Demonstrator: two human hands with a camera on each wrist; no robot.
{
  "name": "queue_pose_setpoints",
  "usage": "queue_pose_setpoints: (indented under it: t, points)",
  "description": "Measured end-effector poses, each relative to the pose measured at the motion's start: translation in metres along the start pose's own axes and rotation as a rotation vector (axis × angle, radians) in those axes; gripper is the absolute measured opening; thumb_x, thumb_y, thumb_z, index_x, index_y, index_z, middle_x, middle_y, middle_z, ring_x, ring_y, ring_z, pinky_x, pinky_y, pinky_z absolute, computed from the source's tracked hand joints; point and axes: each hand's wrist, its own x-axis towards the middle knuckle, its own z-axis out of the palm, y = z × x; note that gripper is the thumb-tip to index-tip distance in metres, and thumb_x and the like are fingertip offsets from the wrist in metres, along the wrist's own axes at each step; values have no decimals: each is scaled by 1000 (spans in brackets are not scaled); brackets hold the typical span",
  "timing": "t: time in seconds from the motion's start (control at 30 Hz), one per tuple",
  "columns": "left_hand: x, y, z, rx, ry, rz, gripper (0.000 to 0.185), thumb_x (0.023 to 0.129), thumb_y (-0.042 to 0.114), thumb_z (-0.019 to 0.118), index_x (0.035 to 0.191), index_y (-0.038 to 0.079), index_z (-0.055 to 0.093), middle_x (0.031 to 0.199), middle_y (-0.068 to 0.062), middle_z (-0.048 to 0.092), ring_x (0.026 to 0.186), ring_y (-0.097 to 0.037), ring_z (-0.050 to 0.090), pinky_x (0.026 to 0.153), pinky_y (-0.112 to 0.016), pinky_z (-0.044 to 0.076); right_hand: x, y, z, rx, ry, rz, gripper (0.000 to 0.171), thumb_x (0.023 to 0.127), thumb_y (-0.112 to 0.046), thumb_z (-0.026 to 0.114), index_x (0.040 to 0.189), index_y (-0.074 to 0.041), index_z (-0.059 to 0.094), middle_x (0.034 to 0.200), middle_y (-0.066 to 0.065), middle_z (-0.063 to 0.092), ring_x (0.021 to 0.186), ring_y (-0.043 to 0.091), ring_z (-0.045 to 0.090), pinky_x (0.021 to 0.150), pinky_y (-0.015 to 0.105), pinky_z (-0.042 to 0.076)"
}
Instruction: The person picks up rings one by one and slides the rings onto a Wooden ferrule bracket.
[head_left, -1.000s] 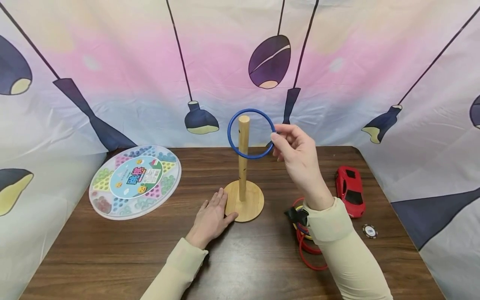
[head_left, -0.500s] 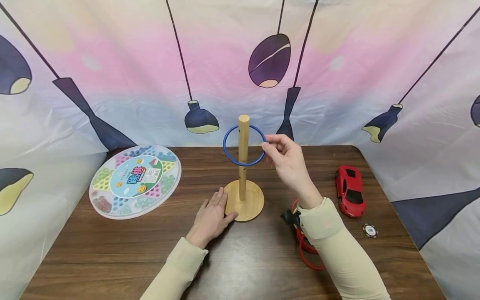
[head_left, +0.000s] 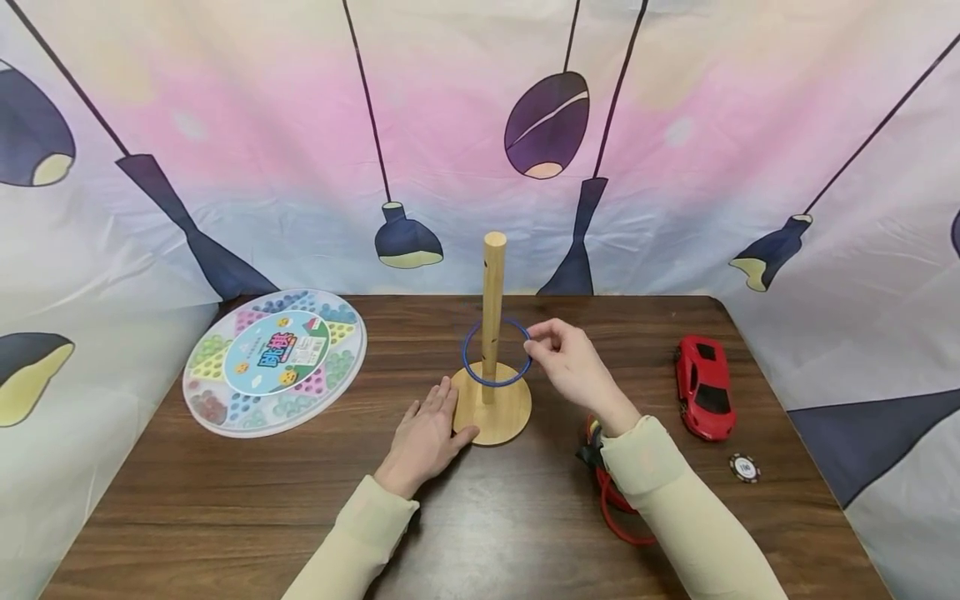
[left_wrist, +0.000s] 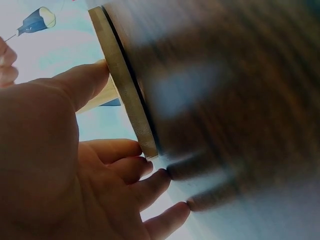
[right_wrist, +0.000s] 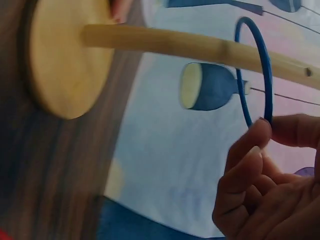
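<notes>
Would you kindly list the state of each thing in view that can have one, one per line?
Thin blue plastic ring: threaded over the post, low, not yet lying on the base.
Upright wooden post on its round base: standing.
Right hand: pinches the blue ring.
Left hand: flat on the table, touching the base's edge.
Round marble game board: lidded, lying flat.
Red toy car: on its wheels.
Red rings: lying under the right forearm.
</notes>
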Motion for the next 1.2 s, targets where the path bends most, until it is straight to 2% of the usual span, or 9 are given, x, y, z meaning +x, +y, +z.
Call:
queue_pose_setpoints:
  t: [0.23, 0.4, 0.73, 1.2]
  points:
    - [-1, 0, 0, -4, 11, -1, 77, 91, 51, 53, 144, -1, 34, 151, -15, 27, 137, -29, 28, 107, -52, 27, 0, 25, 8, -108, -124, 61, 23, 94, -15, 55, 112, 0, 59, 76, 13, 60, 62, 21, 56, 54, 30, 43]
    - [-1, -1, 1, -3, 20, 9, 77, 91, 51, 54, 144, -2, 34, 150, -16, 28, 137, -29, 29, 106, -52, 28, 1, 35, 15, -156, -177, 108, 22, 93, -14, 55, 110, 0, 59, 78, 17, 61, 59, 18, 55, 53, 30, 44]
    - [-1, 0, 2, 3, 20, 10, 78, 91, 51, 54, 144, -2, 34, 150, -16, 28, 136, -30, 30, 106, -52, 28, 3, 50, 24, -191, -211, 168, 17, 93, -12, 57, 106, -2, 60, 77, 13, 60, 61, 22, 58, 52, 30, 46]
    - [-1, 0, 0, 2, 11, 3, 77, 91, 50, 54, 144, -2, 34, 150, -16, 27, 137, -30, 29, 107, -52, 27, 5, 57, 33, -297, -225, 189, 12, 92, -13, 58, 101, -5, 61, 74, 6, 61, 59, 15, 55, 53, 27, 45]
